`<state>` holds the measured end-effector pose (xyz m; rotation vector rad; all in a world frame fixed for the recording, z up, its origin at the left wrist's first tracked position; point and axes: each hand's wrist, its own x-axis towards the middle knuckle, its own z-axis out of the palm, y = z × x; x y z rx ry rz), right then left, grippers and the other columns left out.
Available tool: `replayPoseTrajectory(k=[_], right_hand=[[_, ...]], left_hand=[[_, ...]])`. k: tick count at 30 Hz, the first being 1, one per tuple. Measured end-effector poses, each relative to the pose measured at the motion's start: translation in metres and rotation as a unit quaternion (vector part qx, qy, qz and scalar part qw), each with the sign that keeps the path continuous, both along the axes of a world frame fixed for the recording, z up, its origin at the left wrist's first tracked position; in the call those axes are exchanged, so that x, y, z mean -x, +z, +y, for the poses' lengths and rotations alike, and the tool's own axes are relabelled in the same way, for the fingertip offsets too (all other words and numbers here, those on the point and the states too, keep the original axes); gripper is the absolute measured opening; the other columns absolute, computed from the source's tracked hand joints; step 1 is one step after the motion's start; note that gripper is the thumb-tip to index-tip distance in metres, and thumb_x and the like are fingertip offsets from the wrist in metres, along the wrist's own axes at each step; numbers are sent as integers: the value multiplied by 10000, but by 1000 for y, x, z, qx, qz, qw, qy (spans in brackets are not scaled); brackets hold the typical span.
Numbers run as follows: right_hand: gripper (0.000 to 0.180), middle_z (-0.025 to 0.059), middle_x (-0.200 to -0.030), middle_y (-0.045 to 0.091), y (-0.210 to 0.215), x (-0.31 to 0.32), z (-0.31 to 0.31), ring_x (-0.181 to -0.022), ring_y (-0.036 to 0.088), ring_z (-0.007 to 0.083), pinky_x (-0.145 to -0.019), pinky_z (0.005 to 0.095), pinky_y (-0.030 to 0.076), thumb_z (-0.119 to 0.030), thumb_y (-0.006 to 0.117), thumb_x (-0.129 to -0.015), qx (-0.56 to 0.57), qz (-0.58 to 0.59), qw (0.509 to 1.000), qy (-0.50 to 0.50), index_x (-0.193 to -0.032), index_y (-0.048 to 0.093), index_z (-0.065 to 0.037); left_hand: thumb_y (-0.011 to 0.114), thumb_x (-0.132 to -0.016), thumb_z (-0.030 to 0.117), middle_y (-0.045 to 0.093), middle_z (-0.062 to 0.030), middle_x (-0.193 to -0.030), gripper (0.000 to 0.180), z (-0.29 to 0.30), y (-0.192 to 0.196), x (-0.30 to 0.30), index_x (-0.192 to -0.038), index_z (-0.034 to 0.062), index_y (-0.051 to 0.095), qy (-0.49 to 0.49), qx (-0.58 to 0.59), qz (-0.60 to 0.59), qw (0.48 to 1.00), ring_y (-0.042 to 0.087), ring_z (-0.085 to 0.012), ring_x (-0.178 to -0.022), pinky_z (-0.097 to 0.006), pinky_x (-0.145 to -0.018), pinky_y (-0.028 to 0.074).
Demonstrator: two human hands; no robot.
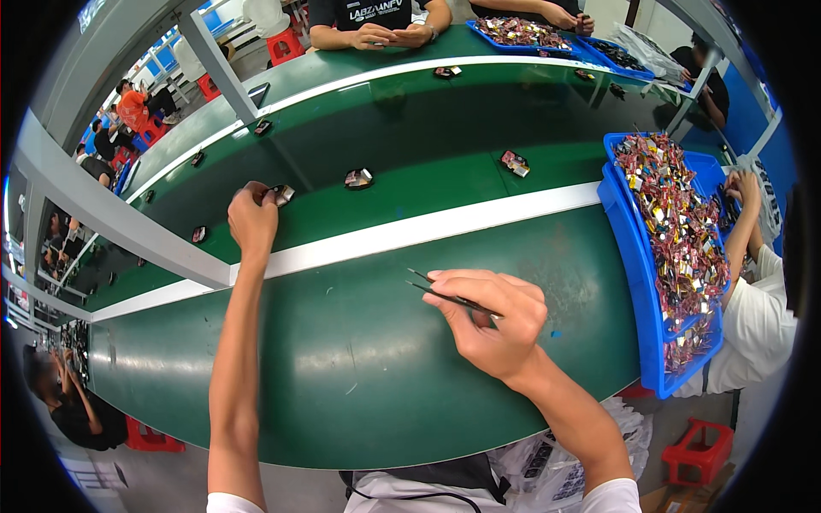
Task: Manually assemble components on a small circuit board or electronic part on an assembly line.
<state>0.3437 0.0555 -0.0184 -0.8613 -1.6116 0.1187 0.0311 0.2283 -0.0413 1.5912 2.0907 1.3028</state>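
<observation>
My left arm reaches over the green conveyor belt. There my left hand (254, 218) is closed, its fingertips on a small electronic assembly (283, 196) in a black casing with a light metallic part. The fingers partly cover that piece. Above the green work surface in front of me, my right hand (496, 325) pinches a pair of dark tweezers (466, 302). The tweezer tips are apart, point up and left, and have nothing between them. Farther right along the belt lie a similar assembly (359, 178) and another one (514, 163).
A blue tray (617, 222) heaped with small wired parts stands at the right, beside a person in white. A white rail (428, 229) divides belt from work surface. A grey frame post (128, 209) rises at the left. People work across the belt, near another blue tray (496, 44).
</observation>
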Motion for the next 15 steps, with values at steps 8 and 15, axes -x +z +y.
replayPoseTrajectory(k=[8,15], right_hand=[[180,57,-854,776,-6,1,0,-538,643,124,-447,240,350,12,834,-725,-17,-43,999,12,-853,741,-75],[205,85,-847,779,-9,4,0,-522,640,124,-460,225,405,34,856,-689,7,-48,998,29,-837,747,-55]], left_hand=[[690,-903,197,746,-121,-996,223,19,9,-48,-1051,50,766,-132,-74,111,982,708,-288,-825,-417,-706,560],[761,-865,152,723,-105,-846,285,20,5,-74,-1032,-68,687,-142,108,-53,982,651,-150,-632,-286,-488,497]])
